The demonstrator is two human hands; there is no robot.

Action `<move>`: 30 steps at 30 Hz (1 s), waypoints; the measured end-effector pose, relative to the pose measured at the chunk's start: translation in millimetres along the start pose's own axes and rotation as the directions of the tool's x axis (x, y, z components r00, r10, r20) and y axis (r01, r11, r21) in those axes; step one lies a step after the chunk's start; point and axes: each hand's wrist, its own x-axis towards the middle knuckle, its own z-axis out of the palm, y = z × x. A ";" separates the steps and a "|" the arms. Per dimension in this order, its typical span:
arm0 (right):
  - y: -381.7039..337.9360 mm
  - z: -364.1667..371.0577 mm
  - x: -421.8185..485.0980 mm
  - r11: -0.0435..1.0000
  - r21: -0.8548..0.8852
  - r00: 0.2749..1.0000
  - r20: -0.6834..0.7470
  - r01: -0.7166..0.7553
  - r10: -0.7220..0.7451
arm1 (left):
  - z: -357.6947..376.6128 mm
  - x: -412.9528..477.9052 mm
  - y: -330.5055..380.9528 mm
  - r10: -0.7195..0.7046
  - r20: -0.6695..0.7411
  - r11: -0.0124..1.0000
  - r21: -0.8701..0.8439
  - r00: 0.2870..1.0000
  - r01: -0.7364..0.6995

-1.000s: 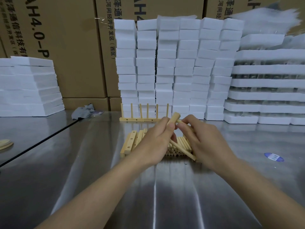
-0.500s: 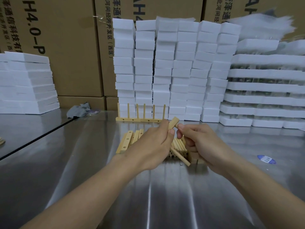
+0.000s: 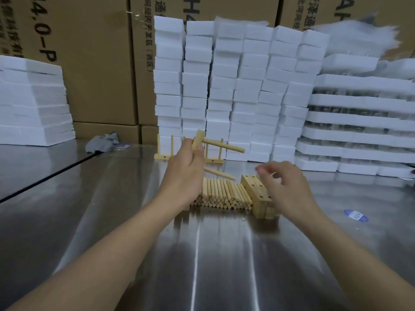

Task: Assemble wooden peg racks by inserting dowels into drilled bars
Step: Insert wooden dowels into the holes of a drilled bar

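My left hand [image 3: 186, 173] grips a drilled wooden bar [image 3: 198, 140], held upright above the table. Two dowels [image 3: 224, 146] stick out of the bar toward the right, one near its top and one lower down. My right hand [image 3: 285, 187] hovers blurred over a stack of drilled bars [image 3: 256, 194], fingers loosely curled and holding nothing. A pile of loose dowels [image 3: 220, 195] lies on the steel table between my hands. A finished peg rack [image 3: 166, 156] stands upright behind my left hand, partly hidden by it.
Stacks of white foam blocks [image 3: 235, 86] rise behind the rack, with more foam trays [image 3: 359, 122] at right and foam sheets [image 3: 31, 104] at left. Cardboard boxes [image 3: 94, 52] line the back. A grey rag [image 3: 102, 142] and a blue sticker [image 3: 356, 214] lie on the table [image 3: 202, 254].
My left hand has lifted the bar, which now shows two dowels seated in it. My right hand let go of the dowel and moved right, down over the stack of bars.
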 end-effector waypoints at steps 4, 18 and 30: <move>12.7 21.3 -9.6 0.882 -0.433 0.955 0.290 0.186 -0.059 | -0.2 6.8 -5.8 -0.134 -0.040 0.986 -0.102 0.990 0.129; 15.4 39.7 -12.9 0.846 -0.424 0.938 0.262 0.324 -0.228 | 3.8 3.7 -6.4 -0.171 -0.017 0.979 -0.114 0.985 0.168; -14.1 15.1 -6.8 0.768 0.616 0.963 -0.053 -0.176 0.264 | -1.6 3.2 4.0 -0.410 0.307 0.342 -0.821 0.859 0.457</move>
